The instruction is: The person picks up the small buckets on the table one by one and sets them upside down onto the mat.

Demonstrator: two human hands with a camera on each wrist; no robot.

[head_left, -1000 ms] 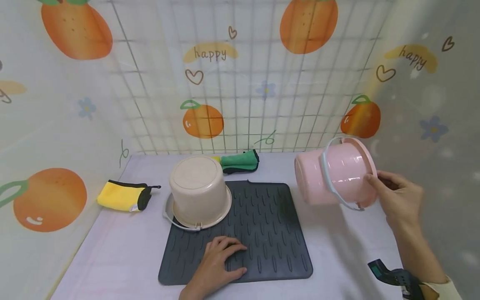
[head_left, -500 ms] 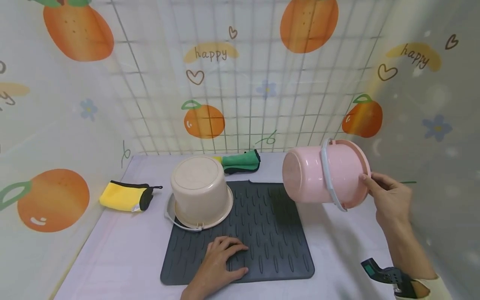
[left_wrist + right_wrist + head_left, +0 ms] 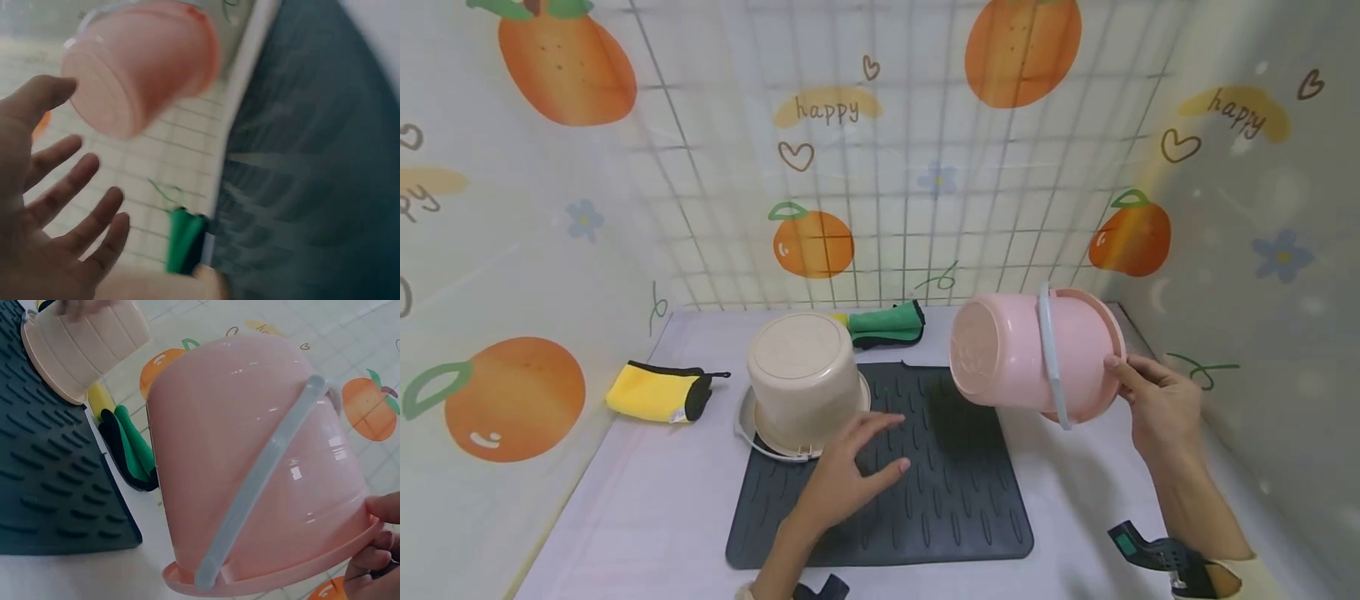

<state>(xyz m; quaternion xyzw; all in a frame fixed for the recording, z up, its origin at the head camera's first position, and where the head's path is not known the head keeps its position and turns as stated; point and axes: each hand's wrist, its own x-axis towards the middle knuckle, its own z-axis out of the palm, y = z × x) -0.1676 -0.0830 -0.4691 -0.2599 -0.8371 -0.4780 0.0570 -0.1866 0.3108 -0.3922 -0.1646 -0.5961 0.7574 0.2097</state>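
My right hand (image 3: 1165, 408) pinches the rim of a pink bucket (image 3: 1022, 350), thumb outside and fingers behind the rim. The bucket is held on its side in the air, its base facing left and its pale blue handle (image 3: 1052, 358) hanging across the wall. In the right wrist view the thumb and curled fingers (image 3: 375, 562) grip the rim. My left hand (image 3: 850, 471) is raised over the dark mat (image 3: 940, 517), fingers spread and holding nothing. A beige bucket (image 3: 805, 375) stands upside down on the mat's left part, just behind that hand.
A folded green cloth (image 3: 887, 323) with black edging lies behind the mat, with a bit of yellow beside it. On the left lies a yellow cloth pouch (image 3: 655, 393). A curtain with printed oranges (image 3: 812, 242) hangs over a wire grid at the back.
My right hand has carried the pink bucket leftward, until its base overlaps the mat's far right corner in view. The left hand has lifted off the mat and moved forward with fingers extended.
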